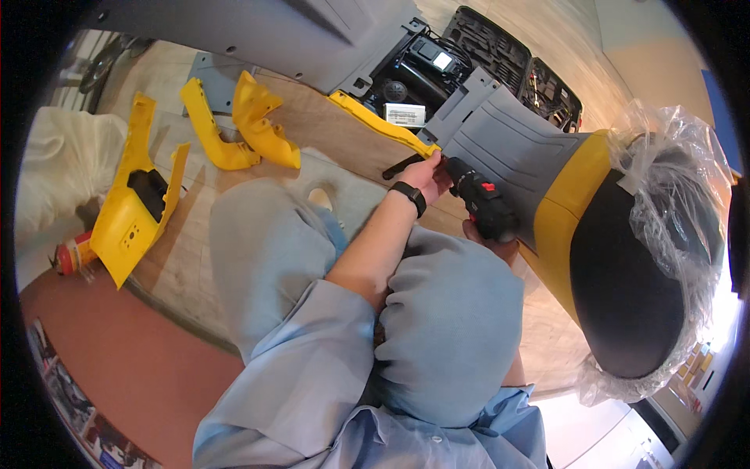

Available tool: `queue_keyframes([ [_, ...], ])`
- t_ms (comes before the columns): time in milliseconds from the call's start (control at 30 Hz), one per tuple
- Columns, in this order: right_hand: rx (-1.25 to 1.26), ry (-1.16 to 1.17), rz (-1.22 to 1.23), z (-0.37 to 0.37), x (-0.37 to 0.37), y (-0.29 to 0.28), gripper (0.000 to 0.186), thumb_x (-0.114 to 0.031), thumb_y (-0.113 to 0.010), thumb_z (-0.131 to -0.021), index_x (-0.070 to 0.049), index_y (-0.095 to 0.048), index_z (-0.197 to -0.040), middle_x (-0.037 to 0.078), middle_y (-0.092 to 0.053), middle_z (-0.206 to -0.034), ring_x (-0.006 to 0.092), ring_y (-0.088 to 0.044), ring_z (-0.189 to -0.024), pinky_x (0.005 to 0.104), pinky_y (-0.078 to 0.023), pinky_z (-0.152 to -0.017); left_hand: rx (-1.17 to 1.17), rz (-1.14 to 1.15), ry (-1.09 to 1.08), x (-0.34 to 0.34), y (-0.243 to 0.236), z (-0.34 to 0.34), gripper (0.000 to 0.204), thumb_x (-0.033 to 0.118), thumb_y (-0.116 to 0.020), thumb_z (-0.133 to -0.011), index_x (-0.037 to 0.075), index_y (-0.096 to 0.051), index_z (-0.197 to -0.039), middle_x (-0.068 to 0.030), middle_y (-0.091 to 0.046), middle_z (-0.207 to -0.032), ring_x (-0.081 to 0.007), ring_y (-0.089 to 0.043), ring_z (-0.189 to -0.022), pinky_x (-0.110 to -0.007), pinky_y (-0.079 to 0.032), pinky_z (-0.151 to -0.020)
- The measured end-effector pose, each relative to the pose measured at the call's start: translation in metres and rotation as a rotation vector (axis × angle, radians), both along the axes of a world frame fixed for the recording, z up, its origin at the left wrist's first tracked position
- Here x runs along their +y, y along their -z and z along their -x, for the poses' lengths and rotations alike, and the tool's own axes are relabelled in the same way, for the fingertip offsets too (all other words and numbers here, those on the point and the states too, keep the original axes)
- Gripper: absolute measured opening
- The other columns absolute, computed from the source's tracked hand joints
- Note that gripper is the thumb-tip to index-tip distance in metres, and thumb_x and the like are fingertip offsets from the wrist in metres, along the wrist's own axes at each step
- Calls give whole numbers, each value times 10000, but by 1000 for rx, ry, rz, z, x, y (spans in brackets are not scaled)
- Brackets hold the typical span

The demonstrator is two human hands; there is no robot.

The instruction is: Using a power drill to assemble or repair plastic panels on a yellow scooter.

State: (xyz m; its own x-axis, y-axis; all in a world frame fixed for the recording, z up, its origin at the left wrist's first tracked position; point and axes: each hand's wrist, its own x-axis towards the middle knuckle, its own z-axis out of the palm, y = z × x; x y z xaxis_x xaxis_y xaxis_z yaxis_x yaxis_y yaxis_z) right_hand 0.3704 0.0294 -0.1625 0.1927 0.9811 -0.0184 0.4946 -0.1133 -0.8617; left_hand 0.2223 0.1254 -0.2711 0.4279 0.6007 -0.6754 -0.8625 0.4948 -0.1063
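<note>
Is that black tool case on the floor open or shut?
Open: the black tool case lies spread out, its two halves side by side with their moulded insides showing.

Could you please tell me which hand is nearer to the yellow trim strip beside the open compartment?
Left: the left hand is at the right end of the yellow trim strip; the right hand is farther off, at the black cordless drill.
</note>
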Motion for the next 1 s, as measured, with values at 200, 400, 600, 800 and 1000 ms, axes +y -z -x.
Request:
queue_keyframes([
  [200,25,88,108,7,-1,-5,395,-257,-819,-690,-37,-687,-991,44,-728,-889,145,-696,-790,291,-546,-768,134,9,59,-1,-8,0,242,313,-518,-994,97,-582,-1080,-63,-640,-1002,-216,-614,-958,-386,-525,-871],
  [400,67,60,61,14,4,-13,353,-209,-810,-689,-31,-681,-966,54,-718,-854,143,-685,-777,296,-541,-749,96,59,51,-2,-12,0,230,332,-526,-989,123,-609,-1041,-33,-644,-992,-203,-622,-929,-369,-525,-855],
  [600,97,44,13,17,7,-7,343,-173,-794,-703,-8,-659,-972,76,-697,-865,159,-665,-762,302,-531,-725,63,120,39,0,-11,-1,240,332,-484,-1005,139,-623,-1031,-12,-657,-983,-184,-629,-932,-364,-524,-855],
  [800,-26,38,85,27,12,-25,332,-142,-778,-712,12,-645,-974,83,-685,-854,168,-656,-791,306,-521,-738,82,126,80,2,-14,1,229,315,-479,-1005,140,-626,-1006,-11,-665,-946,-177,-639,-902,-344,-535,-823],
  [1000,-251,72,412,49,31,-66,319,-165,-739,-732,-29,-664,-1011,126,-698,-906,232,-680,-820,348,-513,-769,140,120,101,4,-18,1,174,278,-512,-971,136,-612,-960,-12,-646,-878,-178,-628,-805,-333,-532,-712],
])
